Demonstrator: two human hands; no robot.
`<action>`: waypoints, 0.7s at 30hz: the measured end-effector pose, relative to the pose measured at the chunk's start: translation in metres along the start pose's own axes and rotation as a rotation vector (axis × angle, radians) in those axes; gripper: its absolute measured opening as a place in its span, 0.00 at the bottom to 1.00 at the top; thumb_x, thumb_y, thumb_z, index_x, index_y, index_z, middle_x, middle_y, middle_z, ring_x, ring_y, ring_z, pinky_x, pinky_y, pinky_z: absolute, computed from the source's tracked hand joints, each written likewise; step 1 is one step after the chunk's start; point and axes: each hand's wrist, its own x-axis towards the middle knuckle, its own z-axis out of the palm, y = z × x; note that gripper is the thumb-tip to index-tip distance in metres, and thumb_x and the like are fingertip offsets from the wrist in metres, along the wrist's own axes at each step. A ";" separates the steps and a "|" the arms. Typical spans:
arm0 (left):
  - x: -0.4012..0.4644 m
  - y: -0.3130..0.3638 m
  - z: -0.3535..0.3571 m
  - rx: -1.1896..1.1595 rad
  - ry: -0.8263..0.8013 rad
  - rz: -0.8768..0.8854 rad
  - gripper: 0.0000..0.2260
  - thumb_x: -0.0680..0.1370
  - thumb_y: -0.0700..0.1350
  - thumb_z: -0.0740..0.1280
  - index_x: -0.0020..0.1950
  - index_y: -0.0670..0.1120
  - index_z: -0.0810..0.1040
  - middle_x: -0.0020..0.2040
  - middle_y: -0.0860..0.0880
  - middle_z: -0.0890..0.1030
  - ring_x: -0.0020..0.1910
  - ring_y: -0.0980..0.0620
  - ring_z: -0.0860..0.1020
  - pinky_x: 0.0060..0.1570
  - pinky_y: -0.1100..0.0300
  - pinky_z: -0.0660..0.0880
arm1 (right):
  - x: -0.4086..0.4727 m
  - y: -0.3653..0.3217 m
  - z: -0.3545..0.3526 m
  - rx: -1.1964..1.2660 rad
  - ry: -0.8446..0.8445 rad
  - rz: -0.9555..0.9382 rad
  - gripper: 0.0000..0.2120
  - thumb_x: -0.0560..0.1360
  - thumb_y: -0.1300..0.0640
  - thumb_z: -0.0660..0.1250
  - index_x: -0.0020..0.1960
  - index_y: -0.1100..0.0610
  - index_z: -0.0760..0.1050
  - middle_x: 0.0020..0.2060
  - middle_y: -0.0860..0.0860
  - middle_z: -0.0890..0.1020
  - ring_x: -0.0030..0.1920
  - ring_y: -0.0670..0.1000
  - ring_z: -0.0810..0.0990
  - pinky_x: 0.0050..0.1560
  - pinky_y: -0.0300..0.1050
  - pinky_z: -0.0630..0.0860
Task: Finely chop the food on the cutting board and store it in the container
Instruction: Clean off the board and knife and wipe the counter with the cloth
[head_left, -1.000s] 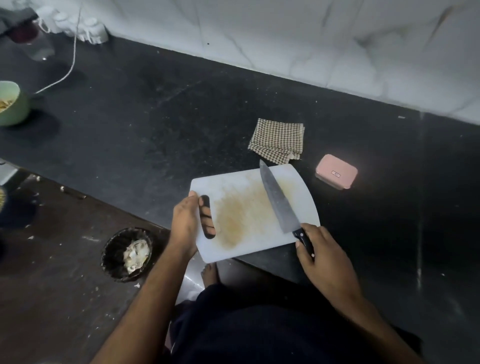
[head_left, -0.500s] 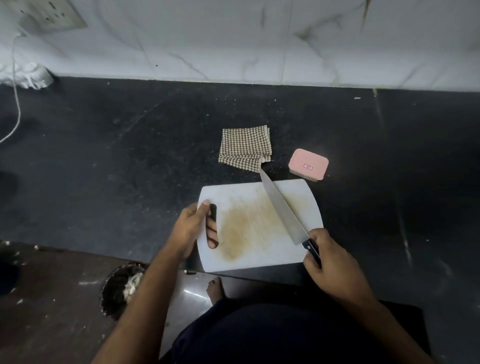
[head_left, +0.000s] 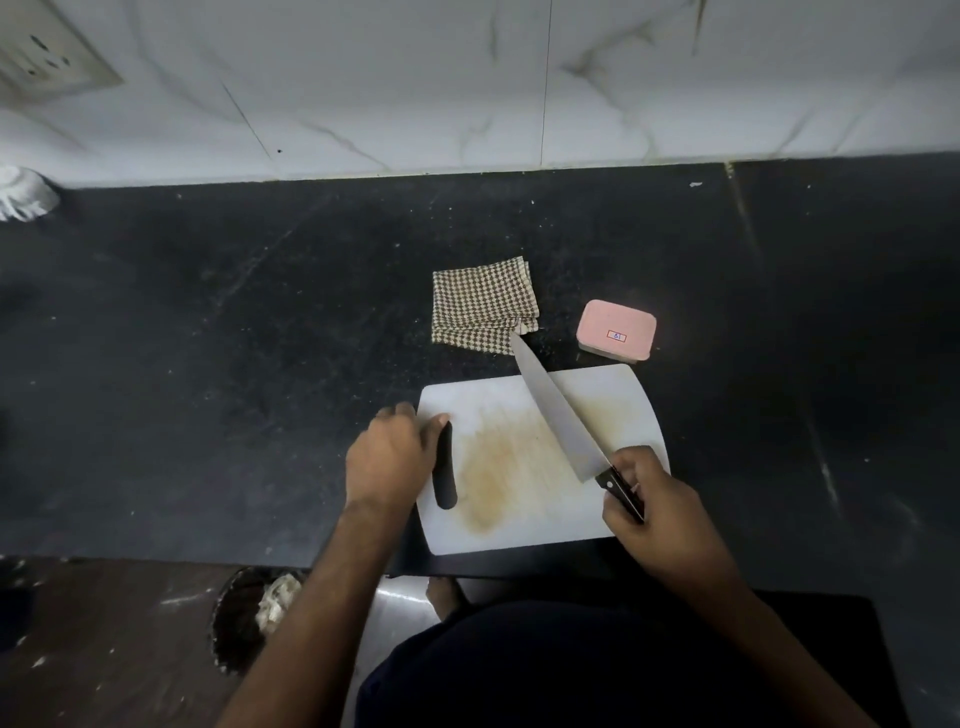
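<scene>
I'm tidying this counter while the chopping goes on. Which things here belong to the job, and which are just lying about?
In use:
- cutting board, held by the left hand
- knife, gripped by the right hand
- pink container, lid on

Lying about:
- checked cloth
- bin on the floor

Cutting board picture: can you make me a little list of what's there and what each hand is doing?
board: white cutting board, brown stain, no food on it
left hand: left hand grips the board's handle end
right hand: right hand holds the knife, blade across the board
behind board: checked cloth, pink container, lid on
counter: black countertop
</scene>
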 end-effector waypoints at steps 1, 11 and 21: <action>-0.001 0.004 0.000 -0.027 0.040 0.019 0.20 0.84 0.60 0.60 0.57 0.43 0.74 0.54 0.44 0.79 0.45 0.45 0.80 0.38 0.53 0.69 | 0.000 -0.001 -0.001 0.029 -0.005 0.012 0.14 0.76 0.58 0.68 0.56 0.43 0.69 0.38 0.44 0.80 0.39 0.44 0.80 0.41 0.46 0.79; 0.007 0.033 0.001 -1.087 -0.079 -0.239 0.17 0.83 0.53 0.68 0.70 0.50 0.73 0.58 0.51 0.82 0.55 0.52 0.81 0.51 0.55 0.79 | 0.013 -0.018 -0.013 0.079 -0.363 -0.185 0.22 0.78 0.63 0.65 0.63 0.38 0.74 0.54 0.36 0.82 0.56 0.38 0.81 0.52 0.33 0.74; 0.006 0.002 0.018 -1.209 -0.022 -0.376 0.04 0.81 0.44 0.71 0.53 0.44 0.80 0.46 0.43 0.86 0.45 0.44 0.85 0.39 0.55 0.79 | 0.055 0.020 -0.015 -0.316 -0.070 -0.357 0.13 0.80 0.51 0.68 0.64 0.45 0.76 0.54 0.39 0.74 0.49 0.44 0.79 0.45 0.46 0.79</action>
